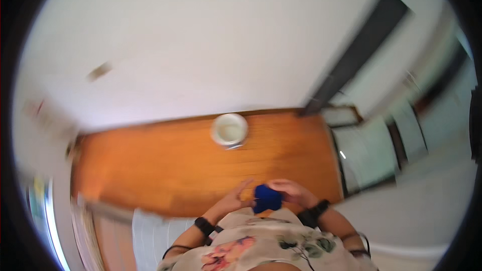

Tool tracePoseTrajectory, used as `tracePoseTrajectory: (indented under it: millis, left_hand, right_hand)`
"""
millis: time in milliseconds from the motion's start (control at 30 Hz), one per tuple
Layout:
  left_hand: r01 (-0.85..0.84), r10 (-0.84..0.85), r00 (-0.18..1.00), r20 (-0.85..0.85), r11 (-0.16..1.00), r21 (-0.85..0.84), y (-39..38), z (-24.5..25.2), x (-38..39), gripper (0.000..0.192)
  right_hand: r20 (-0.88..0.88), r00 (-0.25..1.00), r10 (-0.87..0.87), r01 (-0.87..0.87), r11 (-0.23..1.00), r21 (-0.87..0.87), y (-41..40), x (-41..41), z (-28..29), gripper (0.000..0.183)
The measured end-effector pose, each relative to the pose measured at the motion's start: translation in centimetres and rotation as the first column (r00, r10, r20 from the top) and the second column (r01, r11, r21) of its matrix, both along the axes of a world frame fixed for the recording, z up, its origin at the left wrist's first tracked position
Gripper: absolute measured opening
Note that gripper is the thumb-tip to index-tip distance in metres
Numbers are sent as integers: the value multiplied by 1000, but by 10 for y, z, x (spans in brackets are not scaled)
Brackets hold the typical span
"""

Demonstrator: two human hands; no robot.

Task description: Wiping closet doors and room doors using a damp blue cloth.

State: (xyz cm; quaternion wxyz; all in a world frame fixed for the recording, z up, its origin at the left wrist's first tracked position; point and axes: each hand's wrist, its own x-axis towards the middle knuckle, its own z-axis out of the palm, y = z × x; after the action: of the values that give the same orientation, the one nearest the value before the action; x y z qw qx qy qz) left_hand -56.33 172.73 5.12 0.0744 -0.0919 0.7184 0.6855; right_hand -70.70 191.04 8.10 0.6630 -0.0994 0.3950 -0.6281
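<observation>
A small dark blue item, apparently folded cloth [268,198], is held just in front of my waist. My right hand [292,192] grips its right side, with the fingers curled over the upper edge. On the other side, my left hand [235,198] has its index finger and thumb spread apart, and floor shows between them. The left thumb tip comes up to the cloth's left edge; blur hides whether it touches. Both wrists wear black bands.
A white round bin [229,131] stands on the orange wood floor [169,158] by the white wall [188,45]. A dark vertical strip [357,49] runs up the wall. Glass-topped furniture [367,154] is at right, a pale striped surface [158,237] at lower left.
</observation>
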Motion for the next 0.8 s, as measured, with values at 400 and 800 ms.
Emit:
tracePoseTrajectory:
  millis: [400, 800]
  left_hand:
    - [229, -223, 972, 72, 970, -83, 45, 14, -240, 18]
    - [112, -588, 806, -71, 269, -957, 147, 54, -456, 37]
  right_hand:
    - [-676, 660, -328, 627, 737, 254, 89, -151, -61, 30]
    - [-140, 792, -594, 610, 762, 219, 158, -281, -76, 37]
